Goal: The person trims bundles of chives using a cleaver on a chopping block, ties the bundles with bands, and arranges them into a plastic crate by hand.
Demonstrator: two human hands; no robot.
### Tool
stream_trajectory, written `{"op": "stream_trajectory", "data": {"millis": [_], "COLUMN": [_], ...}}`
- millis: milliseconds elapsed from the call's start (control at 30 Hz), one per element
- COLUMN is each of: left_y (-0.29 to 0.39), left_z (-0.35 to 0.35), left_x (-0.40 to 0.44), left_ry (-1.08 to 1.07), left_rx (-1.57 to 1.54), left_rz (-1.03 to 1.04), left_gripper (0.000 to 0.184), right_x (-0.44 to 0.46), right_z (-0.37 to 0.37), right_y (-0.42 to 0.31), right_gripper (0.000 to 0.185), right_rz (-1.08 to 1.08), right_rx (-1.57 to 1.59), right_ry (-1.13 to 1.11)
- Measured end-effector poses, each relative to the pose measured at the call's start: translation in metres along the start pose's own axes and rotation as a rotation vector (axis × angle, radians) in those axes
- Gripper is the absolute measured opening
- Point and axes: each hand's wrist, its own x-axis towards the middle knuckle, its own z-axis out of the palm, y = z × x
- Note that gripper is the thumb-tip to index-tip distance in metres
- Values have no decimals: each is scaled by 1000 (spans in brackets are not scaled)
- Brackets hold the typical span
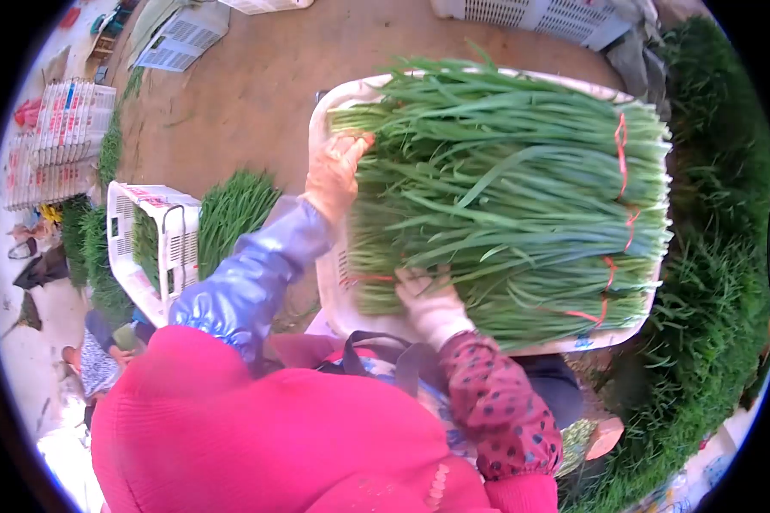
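A white plastic crate (334, 295) is filled with bundles of garlic chives (496, 197), laid lengthwise and tied with red bands near their pale ends at the right. My left hand (334, 175), bare below a shiny blue sleeve, is at the crate's left side. Its fingers are bent together over the leafy ends of the chives, and the fingertips are partly hidden. My right hand (432, 308), in a pale glove with a dotted red sleeve, rests on the near bundles. Its fingers are slightly spread, with their tips among the leaves.
Another white crate (150, 291) stands on its side at left, beside a heap of loose chives (239, 218). Crates are stacked (64, 128) farther left. A long chive pile (710, 256) runs along the right. Another person's hand (121, 355) shows at lower left.
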Motion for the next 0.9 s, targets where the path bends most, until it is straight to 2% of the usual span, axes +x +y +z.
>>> {"op": "stream_trajectory", "data": {"millis": [33, 67, 100, 133, 167, 200, 267, 300, 333, 367, 433, 467, 533, 600, 633, 667, 700, 767, 800, 833, 867, 900], "left_y": [-9, -21, -26, -22, -18, -17, -29, -26, -22, -20, -22, -25, -25, -22, -16, -29, -29, -17, -24, -15, -21, -46], "left_z": [16, 44, 62, 66, 67, 70, 85, 84, 84, 87, 91, 91, 93, 100, 93, 115, 109, 87, 99, 78, 73, 80], "left_x": [18, 30, 41, 45, 45, 46, 46, 44, 41, 40, 38, 37, 34, 30, 36, 23, 24, 44, 34, 40, 34, 21], "left_ry": [29, 171, 311, 327, 277, 226, 246, 300, 355, 363, 300, 234, 155, 171, 75, 221, 206, 120, 294, 220, 291, 243], "left_rx": [-12, 50, 114, 100, 121, 143, 113, 126, 138, 222, 210, 210, 144, 32, 114, 101, 60, 33, -10, -133, 100, 153], "left_rz": [-4, 55, 109, 101, 34, -34, -35, -26, -22, -35, -59, -71, -118, -160, -212, -145, -107, -166, -55, -166, -137, -69], "left_gripper": [45, 47, 49, 49, 50, 52, 56, 57, 58, 61, 62, 63, 63, 61, 62, 61, 61, 52, 46, 44, 45, 47], "right_x": [0, -4, -3, 0, -11, -2, 18, 31, 57, 82, 127, 136, 147, 133, 135, 131, 131, 133, 131, 130, 131, 123], "right_z": [14, -24, -67, -120, -148, -183, -252, -265, -270, -272, -264, -252, -236, -216, -199, -183, -192, -195, -191, -207, -224, -229], "right_y": [-8, -28, -45, -52, -52, -42, -21, 1, 28, 52, 100, 116, 129, 133, 140, 144, 141, 144, 147, 133, 118, 108], "right_gripper": [35, 34, 36, 29, 21, 22, 27, 33, 36, 43, 52, 52, 52, 52, 48, 44, 38, 34, 32, 33, 34, 35], "right_rz": [40, 34, 90, 21, -14, 1, 66, 10, 42, 108, 151, 145, 161, 81, 73, 84, 64, 145, 126, 162, 179, 161], "right_rx": [-43, -211, -166, -29, 278, 207, 63, -63, -169, -265, -437, -437, -360, -418, -445, -479, -406, -345, -358, -317, -251, -186], "right_ry": [90, -33, -286, -473, -115, 42, 353, 651, 776, 795, 700, 687, 507, 487, 519, 548, 632, 604, 653, 512, 400, 418]}}
